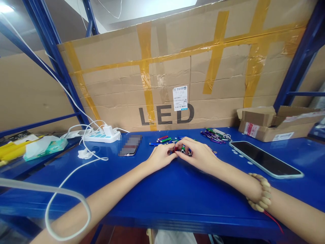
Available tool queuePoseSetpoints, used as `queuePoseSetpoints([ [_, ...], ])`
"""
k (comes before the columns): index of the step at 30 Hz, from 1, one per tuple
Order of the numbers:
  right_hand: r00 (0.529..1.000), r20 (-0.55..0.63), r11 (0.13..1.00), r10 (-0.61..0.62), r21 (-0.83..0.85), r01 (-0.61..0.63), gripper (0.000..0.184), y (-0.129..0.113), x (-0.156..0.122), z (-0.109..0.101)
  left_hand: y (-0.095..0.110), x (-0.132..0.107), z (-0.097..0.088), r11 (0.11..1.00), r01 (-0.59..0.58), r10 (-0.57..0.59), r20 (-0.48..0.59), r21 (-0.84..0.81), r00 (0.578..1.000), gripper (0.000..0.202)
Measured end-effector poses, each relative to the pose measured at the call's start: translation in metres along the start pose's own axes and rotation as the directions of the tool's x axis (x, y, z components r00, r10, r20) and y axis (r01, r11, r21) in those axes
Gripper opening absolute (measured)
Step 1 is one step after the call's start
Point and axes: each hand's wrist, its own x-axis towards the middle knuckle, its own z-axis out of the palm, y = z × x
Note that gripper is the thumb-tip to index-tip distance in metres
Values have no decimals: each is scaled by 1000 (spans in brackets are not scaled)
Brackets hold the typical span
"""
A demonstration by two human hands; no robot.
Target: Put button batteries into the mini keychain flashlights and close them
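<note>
My left hand (160, 156) and my right hand (196, 152) meet at the middle of the blue table (162, 196), fingers pinched together on a small red item (175, 148) between them. What exactly it is stays too small to name. Just behind my hands lies a scatter of small coloured pen-like pieces (165, 139) in red, green and blue. A second bunch of purple and green pieces (214, 134) lies further right. A beaded bracelet (261, 193) circles my right wrist.
A phone (130, 145) lies left of my hands, and a larger dark-screened phone (265, 159) lies right. A white power strip (103, 135) with cables sits back left, a tissue pack (44, 146) beyond it. An open cardboard box (274, 123) stands back right; a taped cardboard sheet (177, 67) walls the back.
</note>
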Motion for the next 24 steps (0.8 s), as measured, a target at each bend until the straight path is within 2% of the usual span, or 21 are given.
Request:
queuePoseSetpoints([
  [6, 992, -110, 996, 61, 71, -54, 35, -3, 1, 0, 3, 1, -11, 991, 132, -125, -169, 35, 978, 25],
  [10, 980, -168, 992, 104, 85, -91, 30, -3, 3, -4, -2, 2, -8, 960, 279, -262, -292, 20, 920, 26],
  [13, 981, -159, 992, 108, 80, -96, 24, -2, 3, -3, -5, 2, -3, 927, 374, -353, -255, 37, 900, 18],
  [15, 984, -151, 993, 99, 72, -88, 22, -2, 2, -2, -6, 2, -1, 927, 367, -346, -199, 81, 917, 21],
  [18, 984, -156, 995, 87, 64, -77, 18, -1, 2, 0, -10, 1, 3, 948, 293, -278, -127, 121, 952, 21],
  [21, 983, -164, 995, 81, 72, -70, 16, 0, 1, 0, -16, 1, 6, 973, 217, -210, -86, 77, 974, 16],
  [24, 984, -158, 994, 86, 78, -74, 14, 1, 1, 0, -21, 2, 7, 983, 184, -185, -94, -22, 978, 19],
])
